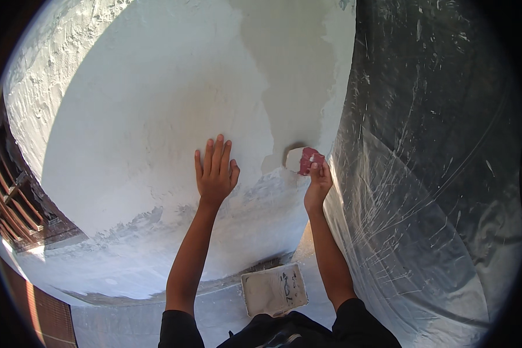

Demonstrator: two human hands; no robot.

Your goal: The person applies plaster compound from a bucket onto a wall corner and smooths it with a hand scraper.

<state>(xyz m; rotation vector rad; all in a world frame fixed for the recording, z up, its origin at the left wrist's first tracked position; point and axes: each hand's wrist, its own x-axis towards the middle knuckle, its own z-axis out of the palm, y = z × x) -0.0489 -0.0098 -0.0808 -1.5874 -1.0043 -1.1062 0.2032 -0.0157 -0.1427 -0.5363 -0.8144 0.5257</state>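
My left hand (216, 175) rests palm-in against the pale plastered wall (174, 87), fingers stretched out, holding nothing. To its right, my right hand (318, 182) is closed around the lower edge of a small flat putty spreader (311, 161). The spreader is dark red with white smears, and a pale, rounded part at its left lies close to the wall. From this view I cannot tell whether it touches the surface. A darker grey, damp-looking patch (296, 87) runs up the wall above it. Both my forearms reach up from the lower edge.
Below, between my arms, stands a rectangular tub (303, 284) holding pale paste. Dark, white-splattered plastic sheeting (423, 145) hangs along the right. A barred opening (11, 197) is at the left, below rough, sunlit plaster (58, 52).
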